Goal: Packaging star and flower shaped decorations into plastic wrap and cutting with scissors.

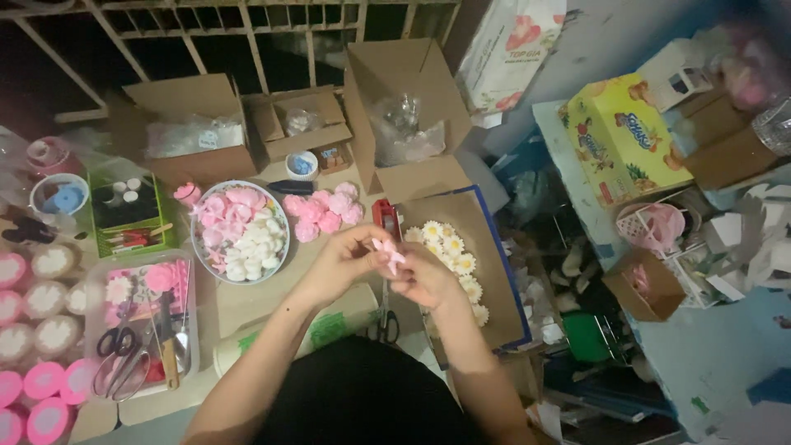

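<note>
My left hand (344, 262) and my right hand (427, 278) meet over the middle of the work surface. Both pinch a small pink ribbon bow (387, 252) between their fingertips. Just beyond the hands lies a cluster of pink paper flowers (323, 210). A row of white daisy-like flowers (456, 254) lies on a brown cardboard sheet (486, 288) beside my right hand. A round bowl (278, 221) with pink and white flowers stands to the left.
Open cardboard boxes (185, 124) (408, 115) stand at the back. A clear tray (140, 330) with scissors and tools is at the left, with pink and white round lids (37, 325) beside it. Black-handled scissors (384, 323) lie under my hands. A yellow carton (622, 136) is at right.
</note>
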